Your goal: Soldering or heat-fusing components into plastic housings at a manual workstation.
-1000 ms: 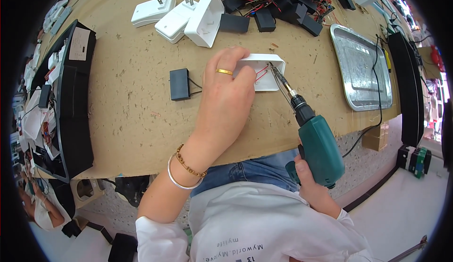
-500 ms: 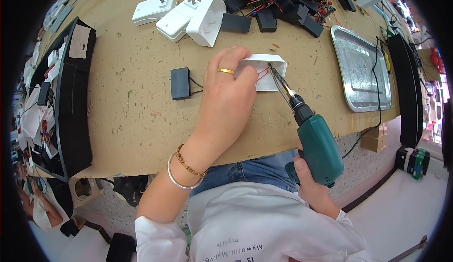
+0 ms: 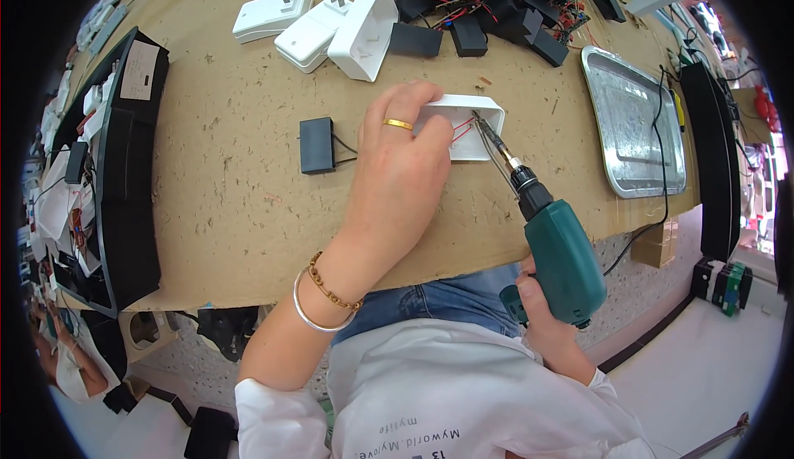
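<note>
Case (image 3: 457, 115) is being clamped by your left hand's (image 3: 403, 161) fingers, apparently for steadiness; your right hand (image 3: 542, 310) is gripping the green tool (image 3: 566, 260), aiming toward eleven o'clock.

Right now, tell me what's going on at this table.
A person's left hand holds a white plastic shell, while the right hand grips a green pistol-shaped tool, its metal tip inside the shell, close to red wires. A black box lies left of the left hand. Farther away are white plug housings and a pile of black boxes.
</note>
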Demonstrator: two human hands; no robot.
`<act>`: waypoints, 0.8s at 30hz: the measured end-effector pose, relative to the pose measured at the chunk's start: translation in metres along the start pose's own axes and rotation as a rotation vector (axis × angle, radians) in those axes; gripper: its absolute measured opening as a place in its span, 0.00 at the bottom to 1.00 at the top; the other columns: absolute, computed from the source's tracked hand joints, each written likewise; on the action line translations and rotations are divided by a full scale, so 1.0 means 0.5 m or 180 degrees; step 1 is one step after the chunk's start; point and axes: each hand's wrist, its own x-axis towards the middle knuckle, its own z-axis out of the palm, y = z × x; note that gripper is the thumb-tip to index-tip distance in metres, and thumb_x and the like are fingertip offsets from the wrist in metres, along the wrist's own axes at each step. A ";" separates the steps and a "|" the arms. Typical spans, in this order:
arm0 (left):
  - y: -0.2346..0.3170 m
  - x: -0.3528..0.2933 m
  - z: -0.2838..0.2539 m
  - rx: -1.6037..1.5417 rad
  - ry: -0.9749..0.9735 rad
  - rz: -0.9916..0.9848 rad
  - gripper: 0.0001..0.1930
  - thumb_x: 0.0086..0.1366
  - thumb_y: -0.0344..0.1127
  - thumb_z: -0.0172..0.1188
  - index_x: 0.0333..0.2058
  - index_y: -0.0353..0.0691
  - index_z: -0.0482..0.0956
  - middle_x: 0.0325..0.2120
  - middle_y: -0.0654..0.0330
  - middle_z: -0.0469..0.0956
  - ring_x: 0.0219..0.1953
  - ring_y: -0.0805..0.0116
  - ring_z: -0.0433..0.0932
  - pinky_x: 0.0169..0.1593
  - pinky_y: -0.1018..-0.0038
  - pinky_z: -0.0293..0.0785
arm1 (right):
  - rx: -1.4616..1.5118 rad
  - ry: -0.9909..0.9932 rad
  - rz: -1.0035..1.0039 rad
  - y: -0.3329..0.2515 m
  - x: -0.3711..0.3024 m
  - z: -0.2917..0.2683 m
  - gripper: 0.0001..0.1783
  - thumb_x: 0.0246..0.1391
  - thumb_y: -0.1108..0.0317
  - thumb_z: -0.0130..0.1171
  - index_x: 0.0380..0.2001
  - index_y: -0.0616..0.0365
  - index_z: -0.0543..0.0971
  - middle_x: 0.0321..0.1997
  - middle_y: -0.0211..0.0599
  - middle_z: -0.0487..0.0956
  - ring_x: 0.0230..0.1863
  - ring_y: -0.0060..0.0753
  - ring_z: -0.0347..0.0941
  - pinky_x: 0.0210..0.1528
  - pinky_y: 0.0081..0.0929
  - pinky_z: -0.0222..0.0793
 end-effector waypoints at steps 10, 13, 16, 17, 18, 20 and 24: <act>0.000 0.001 -0.001 -0.0008 0.0011 0.0027 0.06 0.48 0.19 0.57 0.26 0.32 0.70 0.47 0.52 0.69 0.51 0.49 0.67 0.51 0.59 0.67 | -0.0053 -0.0046 0.0036 -0.004 0.002 -0.002 0.24 0.51 0.68 0.62 0.51 0.62 0.71 0.43 0.35 0.75 0.36 0.22 0.71 0.39 0.23 0.69; 0.000 -0.001 -0.001 0.0002 0.0016 -0.0004 0.06 0.48 0.19 0.57 0.26 0.32 0.70 0.47 0.52 0.69 0.51 0.50 0.67 0.51 0.60 0.67 | 0.0062 0.0005 0.0315 -0.011 -0.002 -0.002 0.26 0.51 0.65 0.63 0.52 0.62 0.71 0.44 0.36 0.76 0.35 0.22 0.71 0.39 0.23 0.69; 0.003 0.000 0.001 -0.0021 0.0024 -0.0001 0.06 0.48 0.19 0.57 0.26 0.32 0.70 0.47 0.52 0.69 0.51 0.49 0.67 0.51 0.59 0.67 | 0.0106 0.0057 0.0331 -0.012 -0.003 -0.004 0.28 0.51 0.61 0.63 0.53 0.63 0.71 0.46 0.36 0.76 0.35 0.22 0.70 0.38 0.23 0.68; 0.002 0.000 0.001 -0.0019 0.0024 -0.0003 0.06 0.48 0.19 0.57 0.26 0.32 0.70 0.47 0.52 0.69 0.51 0.49 0.67 0.51 0.59 0.67 | 0.0107 0.0054 0.0331 -0.014 -0.004 -0.004 0.28 0.51 0.61 0.63 0.53 0.63 0.71 0.46 0.36 0.76 0.35 0.22 0.70 0.38 0.23 0.68; 0.002 0.000 0.001 -0.0030 0.0016 -0.0011 0.06 0.48 0.19 0.57 0.26 0.32 0.70 0.47 0.51 0.69 0.51 0.49 0.67 0.51 0.59 0.67 | 0.0113 0.0069 0.0444 -0.019 -0.006 -0.004 0.30 0.51 0.57 0.63 0.54 0.63 0.71 0.46 0.36 0.75 0.35 0.21 0.70 0.38 0.23 0.68; 0.001 0.000 0.001 -0.0043 0.0009 -0.0024 0.06 0.48 0.19 0.57 0.26 0.32 0.70 0.47 0.51 0.69 0.51 0.49 0.67 0.51 0.59 0.67 | 0.0114 0.0082 0.0559 -0.021 -0.013 -0.006 0.32 0.51 0.54 0.63 0.54 0.63 0.71 0.47 0.36 0.75 0.35 0.21 0.70 0.37 0.22 0.68; 0.002 0.001 -0.003 -0.0080 0.0001 -0.0012 0.06 0.49 0.19 0.58 0.26 0.32 0.70 0.47 0.51 0.69 0.51 0.49 0.67 0.51 0.59 0.67 | 0.0072 0.0000 0.0393 -0.003 -0.039 -0.026 0.34 0.51 0.48 0.62 0.53 0.62 0.71 0.50 0.36 0.73 0.35 0.21 0.69 0.38 0.22 0.67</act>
